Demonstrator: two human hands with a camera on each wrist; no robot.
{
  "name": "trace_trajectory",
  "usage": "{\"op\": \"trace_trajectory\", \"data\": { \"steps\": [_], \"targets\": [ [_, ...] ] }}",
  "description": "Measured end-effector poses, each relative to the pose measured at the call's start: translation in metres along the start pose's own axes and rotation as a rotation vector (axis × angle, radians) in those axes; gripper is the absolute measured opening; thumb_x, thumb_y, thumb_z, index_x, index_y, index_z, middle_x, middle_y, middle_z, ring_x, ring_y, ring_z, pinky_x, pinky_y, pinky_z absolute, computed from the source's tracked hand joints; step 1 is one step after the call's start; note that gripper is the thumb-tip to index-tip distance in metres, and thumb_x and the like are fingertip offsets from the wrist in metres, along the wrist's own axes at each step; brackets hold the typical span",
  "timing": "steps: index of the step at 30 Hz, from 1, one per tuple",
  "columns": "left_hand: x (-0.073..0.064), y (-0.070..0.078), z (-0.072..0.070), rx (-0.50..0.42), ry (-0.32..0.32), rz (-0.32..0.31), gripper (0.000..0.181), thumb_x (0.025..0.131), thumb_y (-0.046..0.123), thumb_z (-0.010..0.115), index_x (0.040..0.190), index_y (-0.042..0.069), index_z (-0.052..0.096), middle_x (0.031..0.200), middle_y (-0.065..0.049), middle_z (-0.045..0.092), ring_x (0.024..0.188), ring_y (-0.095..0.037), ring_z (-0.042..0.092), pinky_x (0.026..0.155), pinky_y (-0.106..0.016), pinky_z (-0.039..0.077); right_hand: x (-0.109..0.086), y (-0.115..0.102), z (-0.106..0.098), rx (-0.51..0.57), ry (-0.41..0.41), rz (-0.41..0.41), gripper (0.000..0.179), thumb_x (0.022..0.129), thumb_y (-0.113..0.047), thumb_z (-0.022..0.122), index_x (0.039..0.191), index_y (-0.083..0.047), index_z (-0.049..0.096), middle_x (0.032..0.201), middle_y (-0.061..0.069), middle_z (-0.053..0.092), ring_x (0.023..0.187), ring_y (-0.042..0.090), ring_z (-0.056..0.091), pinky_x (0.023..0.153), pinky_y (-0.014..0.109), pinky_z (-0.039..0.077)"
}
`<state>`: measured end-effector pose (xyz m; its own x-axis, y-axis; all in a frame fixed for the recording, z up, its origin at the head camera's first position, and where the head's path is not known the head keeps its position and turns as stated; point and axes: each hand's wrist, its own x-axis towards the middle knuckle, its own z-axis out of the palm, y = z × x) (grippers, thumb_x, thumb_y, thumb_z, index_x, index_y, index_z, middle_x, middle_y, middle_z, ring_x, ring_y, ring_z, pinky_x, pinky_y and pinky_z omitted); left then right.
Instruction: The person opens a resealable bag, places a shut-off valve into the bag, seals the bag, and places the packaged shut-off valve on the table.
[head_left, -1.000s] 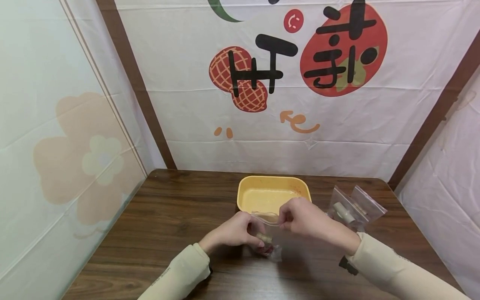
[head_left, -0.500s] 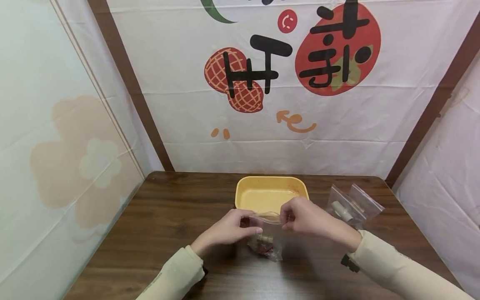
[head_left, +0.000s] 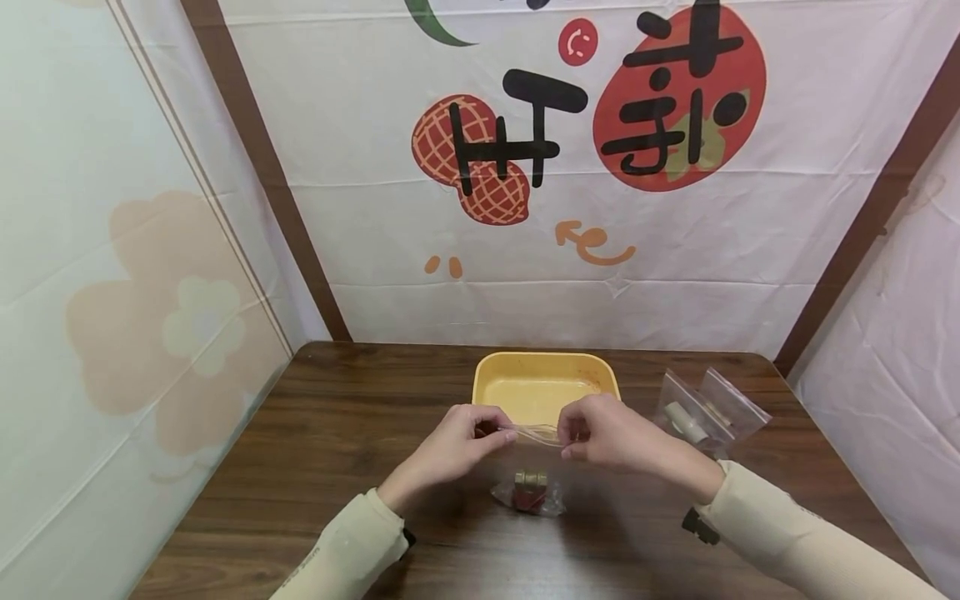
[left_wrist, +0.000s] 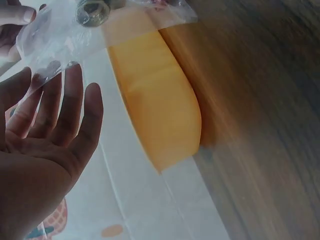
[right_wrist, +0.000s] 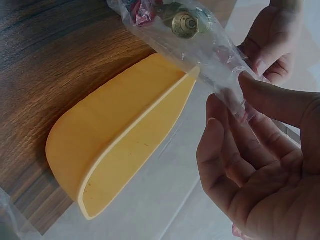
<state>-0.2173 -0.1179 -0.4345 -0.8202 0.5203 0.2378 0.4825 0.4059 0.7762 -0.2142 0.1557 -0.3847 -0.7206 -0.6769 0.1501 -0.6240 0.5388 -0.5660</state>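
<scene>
A clear zip-top plastic bag (head_left: 542,467) hangs upright between my two hands. At its bottom lies a brass fitting (head_left: 531,480) with a red part (head_left: 528,500) below it; the fitting's threaded round end (right_wrist: 185,25) shows through the plastic in the right wrist view. My left hand (head_left: 457,437) pinches the left end of the bag's top edge between thumb and fingers. The right hand (head_left: 611,433) pinches the opposite end of that edge. In the left wrist view the lower fingers of my left hand (left_wrist: 55,120) are spread beside the plastic.
Just behind the hands stands a yellow rectangular tub (head_left: 543,360) on the brown wooden table (head_left: 360,400). To the right lie other clear zip bags (head_left: 738,408), one with a pale cylindrical piece (head_left: 686,423) inside. A printed cloth (head_left: 345,250) hangs behind the table.
My left hand has gone from around the bag's side up to its top edge and pinches it there. The fitting now shows unobstructed. The right hand has kept its pinch.
</scene>
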Motion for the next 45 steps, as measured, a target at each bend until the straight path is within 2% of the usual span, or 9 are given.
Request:
{"op": "trace_trajectory", "data": {
  "steps": [4,6,10,13,17,25,38,42,45],
  "targets": [
    [-0.001,0.001,-0.005,-0.012,0.012,-0.005,0.009,0.102,0.018,0.072,0.096,0.013,0.077,0.086,0.001,0.071,0.077,-0.011,0.063,0.072,-0.031,0.055,0.000,0.001,-0.001,0.026,-0.003,0.021,0.031,0.083,0.003,0.085,0.105,-0.006,0.065,0.076,-0.010,0.065,0.071,0.004,0.062,0.068,0.029,0.054],
    [-0.001,0.002,-0.008,-0.008,0.009,-0.001,0.008,0.102,0.016,0.073,0.095,0.014,0.077,0.086,0.002,0.071,0.078,-0.011,0.063,0.073,-0.032,0.056,-0.001,0.001,-0.003,0.011,-0.004,0.031,0.032,0.084,0.001,0.086,0.108,-0.005,0.065,0.078,-0.010,0.066,0.072,0.004,0.063,0.069,0.029,0.054],
    [-0.001,0.004,-0.011,0.016,0.004,-0.001,0.007,0.100,0.012,0.074,0.095,0.016,0.076,0.086,0.006,0.071,0.080,-0.010,0.064,0.075,-0.032,0.056,-0.002,0.001,-0.006,-0.035,-0.005,0.024,0.017,0.085,-0.002,0.085,0.088,-0.010,0.070,0.072,-0.010,0.063,0.068,0.003,0.056,0.064,0.027,0.051],
    [-0.002,0.004,-0.012,0.035,0.009,-0.006,0.008,0.099,0.010,0.075,0.093,0.015,0.076,0.085,0.008,0.070,0.079,-0.009,0.063,0.074,-0.031,0.056,-0.004,0.001,-0.008,-0.056,0.006,0.012,0.021,0.085,0.000,0.084,0.077,-0.014,0.070,0.069,-0.011,0.061,0.065,0.002,0.054,0.063,0.026,0.049],
    [-0.003,0.005,-0.013,0.044,0.009,-0.004,0.008,0.099,0.010,0.074,0.093,0.015,0.075,0.084,0.008,0.070,0.078,-0.008,0.063,0.074,-0.029,0.055,-0.004,0.001,-0.010,-0.067,0.023,0.000,0.021,0.085,-0.001,0.085,0.076,-0.014,0.071,0.069,-0.013,0.064,0.065,0.000,0.055,0.064,0.025,0.051],
    [-0.006,0.006,-0.017,0.063,0.013,0.002,0.008,0.099,0.010,0.075,0.093,0.015,0.075,0.086,0.008,0.070,0.080,-0.007,0.062,0.074,-0.035,0.056,-0.004,0.003,-0.011,-0.067,0.017,-0.015,0.021,0.085,-0.002,0.086,0.076,-0.014,0.071,0.068,-0.013,0.062,0.064,0.000,0.053,0.062,0.025,0.049],
    [-0.006,0.007,-0.018,0.087,-0.001,-0.002,0.008,0.099,0.007,0.073,0.095,0.014,0.074,0.088,0.004,0.071,0.082,-0.008,0.062,0.074,-0.029,0.054,-0.005,0.003,-0.018,-0.079,-0.032,0.016,0.023,0.086,0.000,0.084,0.076,-0.015,0.070,0.069,-0.012,0.062,0.064,0.001,0.054,0.062,0.026,0.048],
    [-0.005,0.008,-0.018,0.097,0.002,-0.003,0.009,0.100,0.008,0.073,0.095,0.015,0.074,0.087,0.009,0.070,0.082,-0.007,0.063,0.074,-0.028,0.054,-0.002,0.003,-0.018,-0.090,-0.036,0.007,0.016,0.087,-0.010,0.086,0.094,-0.012,0.072,0.080,-0.008,0.067,0.073,0.008,0.062,0.068,0.029,0.052],
    [-0.004,0.008,-0.017,0.095,0.005,-0.006,0.008,0.100,0.008,0.073,0.095,0.014,0.074,0.087,0.011,0.069,0.083,-0.007,0.063,0.075,-0.028,0.054,0.002,0.001,-0.015,-0.111,-0.007,-0.033,0.027,0.090,-0.019,0.084,0.111,-0.009,0.070,0.098,-0.003,0.070,0.085,0.017,0.067,0.077,0.035,0.056]
  ]
}}
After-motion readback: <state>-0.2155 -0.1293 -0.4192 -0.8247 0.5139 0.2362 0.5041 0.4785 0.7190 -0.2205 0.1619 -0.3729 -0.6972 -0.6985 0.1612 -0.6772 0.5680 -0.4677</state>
